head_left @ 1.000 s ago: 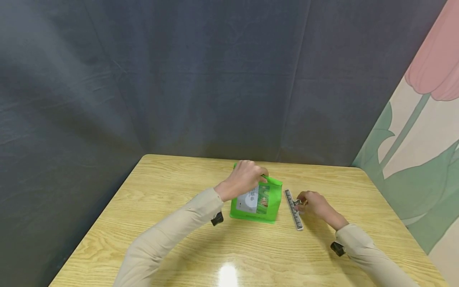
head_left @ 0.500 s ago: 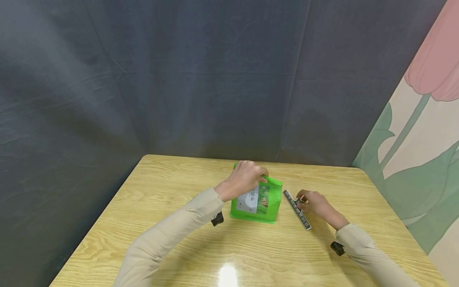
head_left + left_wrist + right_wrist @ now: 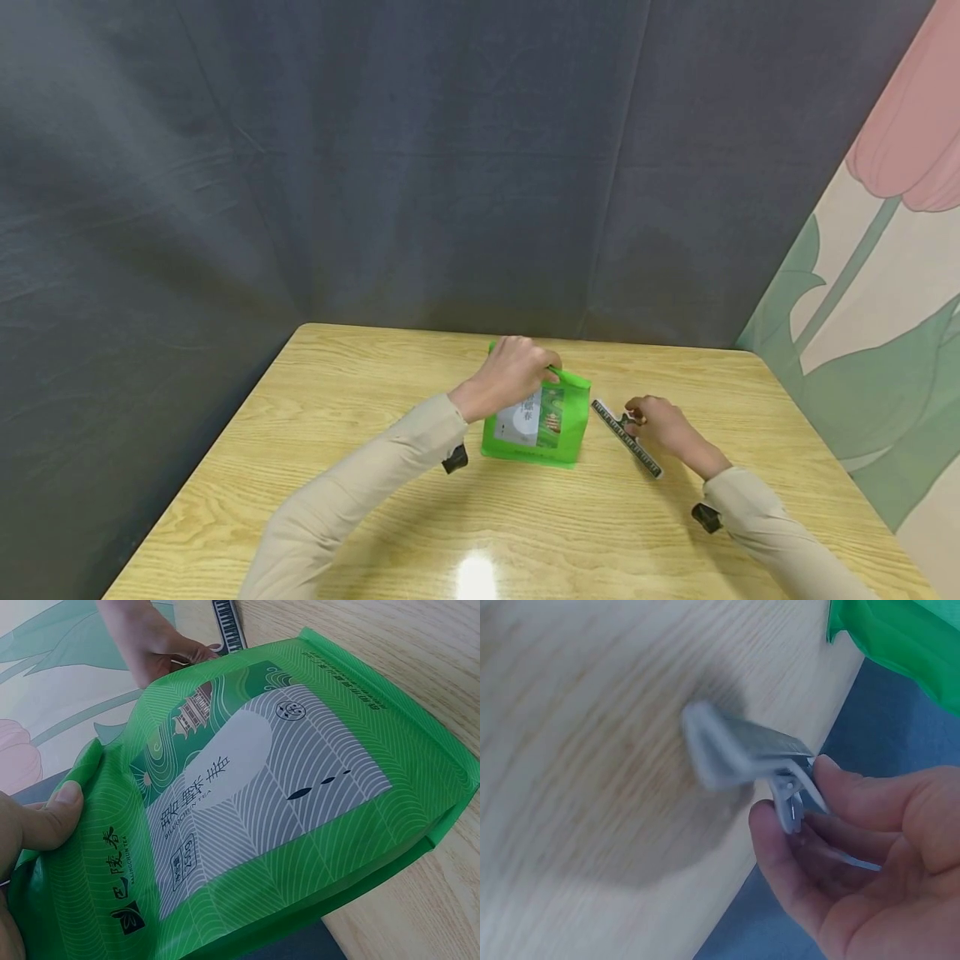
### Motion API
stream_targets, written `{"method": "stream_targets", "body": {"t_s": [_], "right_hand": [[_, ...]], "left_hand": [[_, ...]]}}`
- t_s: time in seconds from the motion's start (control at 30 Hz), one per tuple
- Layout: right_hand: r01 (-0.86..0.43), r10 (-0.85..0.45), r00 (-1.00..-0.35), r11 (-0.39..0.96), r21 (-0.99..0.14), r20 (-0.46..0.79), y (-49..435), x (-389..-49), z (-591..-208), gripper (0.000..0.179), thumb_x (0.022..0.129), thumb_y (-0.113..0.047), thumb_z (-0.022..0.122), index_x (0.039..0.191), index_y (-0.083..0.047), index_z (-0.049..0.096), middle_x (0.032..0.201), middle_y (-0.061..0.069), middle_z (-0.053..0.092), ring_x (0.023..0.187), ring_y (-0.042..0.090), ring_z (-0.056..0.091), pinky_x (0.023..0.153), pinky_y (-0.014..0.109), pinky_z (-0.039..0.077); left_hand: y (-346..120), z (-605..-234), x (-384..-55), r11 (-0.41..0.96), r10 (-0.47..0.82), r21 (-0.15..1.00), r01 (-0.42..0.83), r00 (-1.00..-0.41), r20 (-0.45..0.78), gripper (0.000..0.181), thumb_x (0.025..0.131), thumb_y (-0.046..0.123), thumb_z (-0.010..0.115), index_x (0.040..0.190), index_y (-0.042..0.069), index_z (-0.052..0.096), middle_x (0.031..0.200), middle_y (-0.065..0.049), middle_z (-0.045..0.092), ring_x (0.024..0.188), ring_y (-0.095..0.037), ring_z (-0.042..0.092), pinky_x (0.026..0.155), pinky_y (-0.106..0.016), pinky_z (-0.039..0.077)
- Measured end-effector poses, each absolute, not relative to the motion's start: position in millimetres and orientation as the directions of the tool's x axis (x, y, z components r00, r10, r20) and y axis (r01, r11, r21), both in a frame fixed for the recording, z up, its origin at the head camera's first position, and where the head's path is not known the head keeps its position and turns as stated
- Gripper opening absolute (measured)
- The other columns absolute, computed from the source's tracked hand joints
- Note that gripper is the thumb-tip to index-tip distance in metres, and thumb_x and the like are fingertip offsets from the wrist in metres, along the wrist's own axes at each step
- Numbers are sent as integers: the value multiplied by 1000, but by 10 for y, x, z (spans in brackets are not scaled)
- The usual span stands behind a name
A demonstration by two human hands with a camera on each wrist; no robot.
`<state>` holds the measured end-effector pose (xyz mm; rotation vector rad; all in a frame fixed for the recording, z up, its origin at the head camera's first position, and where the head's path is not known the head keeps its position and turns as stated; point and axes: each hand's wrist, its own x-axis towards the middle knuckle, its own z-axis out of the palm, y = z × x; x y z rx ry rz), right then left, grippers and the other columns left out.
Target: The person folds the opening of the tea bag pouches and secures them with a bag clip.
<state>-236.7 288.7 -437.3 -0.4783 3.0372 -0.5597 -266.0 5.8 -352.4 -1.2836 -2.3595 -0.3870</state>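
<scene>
A green tea bag (image 3: 573,421) with a grey label stands on the wooden table, its top edge folded over. My left hand (image 3: 517,367) grips that folded top; in the left wrist view the thumb (image 3: 64,802) presses on the fold. To the right of the bag, my right hand (image 3: 660,425) pinches a long bag clip (image 3: 626,439) by its handles. The clip has a black-and-white piano-key pattern. In the right wrist view the clip (image 3: 735,746) is held close over the table, with thumb and fingertips on either side of its metal handles.
The wooden table (image 3: 360,367) ends at the back before a dark blue-grey curtain (image 3: 465,167). On the right is a wall (image 3: 847,333) painted with a pink tulip and green leaves. A black wrist camera (image 3: 706,518) sits under the right sleeve.
The bag clip has turned in my right hand's pinch, its near end swinging to the right, so it lies more diagonally. My left hand and the tea bag have stayed put.
</scene>
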Motion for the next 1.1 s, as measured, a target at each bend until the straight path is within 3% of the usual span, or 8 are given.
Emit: {"method": "stream_targets", "body": {"t_s": [0.2, 0.43, 1.1], "right_hand": [[-322, -315, -946, 886, -335, 76, 2914, -2369, -4378, 24, 86, 1, 70, 106, 14, 66, 90, 20, 65, 85, 39, 64, 76, 55, 52], [-301, -304, -952, 889, -346, 48, 2904, -2376, -4372, 21, 86, 0, 70, 104, 10, 67, 89, 16, 66, 84, 36, 64, 76, 53, 52], [-302, -294, -952, 875, -377, 82, 2894, -2371, -4285, 24, 86, 1, 72, 108, 6, 65, 90, 14, 68, 81, 31, 65, 70, 50, 52]], "left_hand": [[58, -3505, -2656, 529, 724, 46, 847, -479, 497, 11, 87, 17, 77, 97, 12, 79, 86, 1, 75, 47, 1, 43, 43, -12, 26], [52, -3507, -2658, 529, 723, 52, 847, -482, 496, 11, 87, 16, 77, 97, 12, 79, 87, 0, 75, 48, 1, 46, 44, -10, 30], [47, -3530, -2674, 531, 723, 68, 845, -494, 484, 12, 87, 18, 77, 98, 12, 79, 88, 1, 75, 50, 1, 47, 45, -11, 32]]}}
